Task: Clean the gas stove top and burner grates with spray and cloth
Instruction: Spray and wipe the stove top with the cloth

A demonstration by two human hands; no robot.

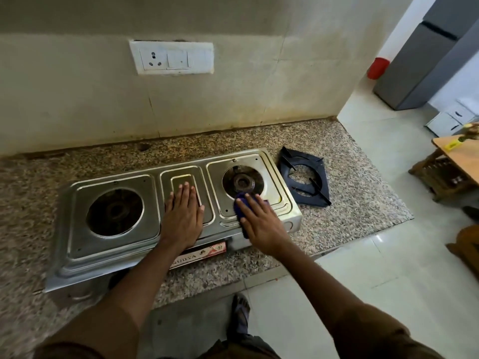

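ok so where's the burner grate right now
In the head view the black burner grate lies off the stove, flat on the granite counter, just right of the stove top and its right burner.

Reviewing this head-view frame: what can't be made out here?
- Spray bottle: none in view.
- Blue cloth: mostly covered by the right hand.
- Stove top centre panel: partly covered by the left hand.
- Front knobs: hidden beneath the stove's edge and the forearms.
- Grates: whether one or two are stacked on the counter is unclear.
- Brand label: partly hidden by the left forearm.
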